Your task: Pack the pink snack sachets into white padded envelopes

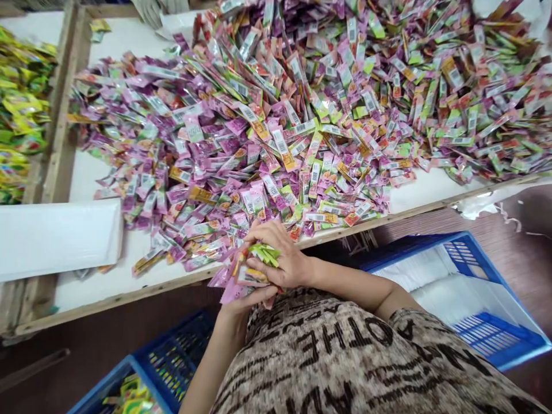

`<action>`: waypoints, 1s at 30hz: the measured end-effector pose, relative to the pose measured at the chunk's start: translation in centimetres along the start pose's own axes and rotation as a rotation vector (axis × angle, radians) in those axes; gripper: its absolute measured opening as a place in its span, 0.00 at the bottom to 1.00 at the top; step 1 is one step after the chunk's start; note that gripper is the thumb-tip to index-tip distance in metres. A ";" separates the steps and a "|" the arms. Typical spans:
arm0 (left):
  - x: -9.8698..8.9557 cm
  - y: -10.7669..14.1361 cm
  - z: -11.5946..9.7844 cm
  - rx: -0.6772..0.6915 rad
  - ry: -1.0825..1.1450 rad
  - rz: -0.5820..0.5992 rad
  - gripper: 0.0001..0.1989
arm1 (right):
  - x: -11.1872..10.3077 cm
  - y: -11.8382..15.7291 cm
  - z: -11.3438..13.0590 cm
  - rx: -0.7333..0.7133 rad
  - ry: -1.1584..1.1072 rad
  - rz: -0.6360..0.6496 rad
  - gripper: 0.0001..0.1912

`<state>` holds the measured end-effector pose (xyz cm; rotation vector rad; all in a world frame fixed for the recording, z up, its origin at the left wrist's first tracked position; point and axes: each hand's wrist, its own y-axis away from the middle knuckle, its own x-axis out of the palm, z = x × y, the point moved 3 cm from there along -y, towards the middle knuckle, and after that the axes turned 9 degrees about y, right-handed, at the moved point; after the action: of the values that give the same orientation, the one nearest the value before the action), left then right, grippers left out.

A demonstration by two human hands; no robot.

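Observation:
A bundle of small pink, green and yellow packets (pixel 235 283) is held between my two hands, just over the table's front edge. My right hand (pixel 282 253) is wrapped round the bundle from above and the right. From below, my left hand (pixel 252 299) presses against the same bundle, its lower fingers partly hidden. Right behind the hands, a large heap of similar slim packets (pixel 233 149) covers much of the white table.
A wooden rim (pixel 142 294) edges the table. White sheets or bags (pixel 56 236) lie at the left, near yellow packets (pixel 23 115). Blue crates stand below, one at right (pixel 509 287), one at lower left (pixel 129 368). Another person's gloved hand (pixel 149 10) is at the top.

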<state>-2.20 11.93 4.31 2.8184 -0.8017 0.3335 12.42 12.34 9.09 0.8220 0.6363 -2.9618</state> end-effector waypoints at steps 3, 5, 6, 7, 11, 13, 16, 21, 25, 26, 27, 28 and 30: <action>1.2 0.2 0.7 -0.197 0.096 -0.040 0.28 | -0.9 -1.0 -1.6 -0.010 0.266 0.013 0.27; 2.2 -0.4 0.6 -0.274 0.132 -0.085 0.26 | -1.3 -1.3 -2.9 0.035 0.347 0.030 0.31; 2.6 -1.0 0.4 -0.252 0.114 -0.098 0.25 | -1.4 -1.4 -3.6 0.065 0.343 0.048 0.32; 2.8 -1.8 0.1 -0.205 0.075 -0.103 0.24 | -1.4 -1.4 -4.3 0.089 0.304 0.066 0.34; 2.6 -4.1 -0.2 -0.058 -0.039 -0.078 0.18 | -0.9 -1.0 -6.2 0.095 -0.029 0.106 0.41; 2.3 -4.5 0.1 -0.019 -0.032 -0.077 0.17 | -0.7 -0.8 -6.5 0.128 -0.140 0.119 0.42; 2.1 -4.4 0.4 0.005 0.001 -0.075 0.18 | -0.4 -0.6 -6.3 0.276 -0.316 0.151 0.38; 3.0 -3.9 0.8 -0.114 0.273 -0.207 0.20 | 0.3 -0.7 -5.7 0.545 -0.707 0.109 0.31; 4.6 -3.7 1.5 -0.322 0.609 -0.207 0.16 | 0.2 -0.9 -5.3 0.639 -0.762 0.054 0.27; 4.8 -3.8 1.6 -0.353 0.638 -0.171 0.15 | 0.1 -0.8 -5.1 0.671 -0.755 0.063 0.27; 4.9 -3.9 1.6 -0.373 0.661 -0.130 0.14 | 0.0 -0.8 -5.0 0.700 -0.745 0.074 0.27; 4.9 -4.0 1.6 -0.392 0.688 -0.090 0.14 | -0.1 -0.8 -4.9 0.721 -0.738 0.089 0.26; 4.7 -4.2 1.5 -0.433 0.778 -0.013 0.14 | -0.4 -0.8 -4.9 0.727 -0.727 0.104 0.25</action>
<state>4.22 12.72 3.58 2.0290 -0.5738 1.0236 15.10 14.95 5.79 -0.2773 -0.5102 -3.0318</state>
